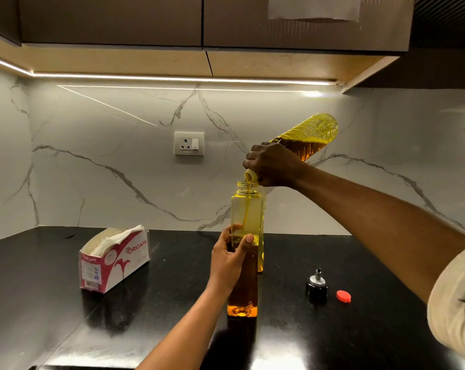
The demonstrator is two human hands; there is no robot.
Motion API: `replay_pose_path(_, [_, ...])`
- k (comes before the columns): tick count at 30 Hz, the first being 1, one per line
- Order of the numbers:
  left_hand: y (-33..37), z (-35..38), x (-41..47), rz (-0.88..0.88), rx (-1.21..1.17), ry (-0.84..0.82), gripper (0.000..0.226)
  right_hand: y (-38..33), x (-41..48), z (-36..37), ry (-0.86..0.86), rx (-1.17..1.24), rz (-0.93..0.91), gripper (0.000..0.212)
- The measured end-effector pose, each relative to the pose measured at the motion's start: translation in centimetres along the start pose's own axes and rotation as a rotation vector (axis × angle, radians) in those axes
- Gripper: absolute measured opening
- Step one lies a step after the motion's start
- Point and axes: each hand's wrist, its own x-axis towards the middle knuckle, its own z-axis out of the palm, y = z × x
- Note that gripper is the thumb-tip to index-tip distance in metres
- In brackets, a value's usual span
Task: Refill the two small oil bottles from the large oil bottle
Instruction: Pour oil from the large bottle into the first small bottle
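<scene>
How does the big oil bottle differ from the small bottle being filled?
The big bottle is tipped mouth-down in the air, gripped by the right hand; the small bottle stands upright on the counter, held by the left hand. The big bottle is round and ribbed; the small bottle is square-sided. Both are uncapped and hold oil.
</scene>
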Motion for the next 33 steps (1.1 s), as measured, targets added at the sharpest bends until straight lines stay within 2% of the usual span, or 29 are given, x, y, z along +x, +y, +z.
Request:
replay_pose_path(9, [-0.1, 0.0, 0.0, -0.001, 0.012, -0.001, 0.091, -0.1, -0.1, -0.1, -0.017, 0.053, 0.062, 0.014])
replay_pose_path(17, [-0.2, 0.0, 0.1, -0.015, 0.005, -0.008, 0.091, -0.4, -0.4, 0.6, -0.067, 0.247, 0.263, 0.010])
replay_pose_path(23, [-0.1, 0.0, 0.0, -0.021, -0.009, -0.007, 0.088, -0.6, -0.4, 0.7, -0.189, 0.289, 0.423, 0.014])
replay_pose_path(26, [-0.1, 0.0, 0.1, -0.029, -0.023, -0.010, 0.087, -0.8, -0.7, 0.9, -0.195, 0.308, 0.505, 0.018])
replay_pose_path(33, [-0.2, 0.0, 0.0, -0.031, -0.009, 0.008, 0.088, -1.1, -1.5, 1.0, -0.195, 0.352, 0.538, 0.019])
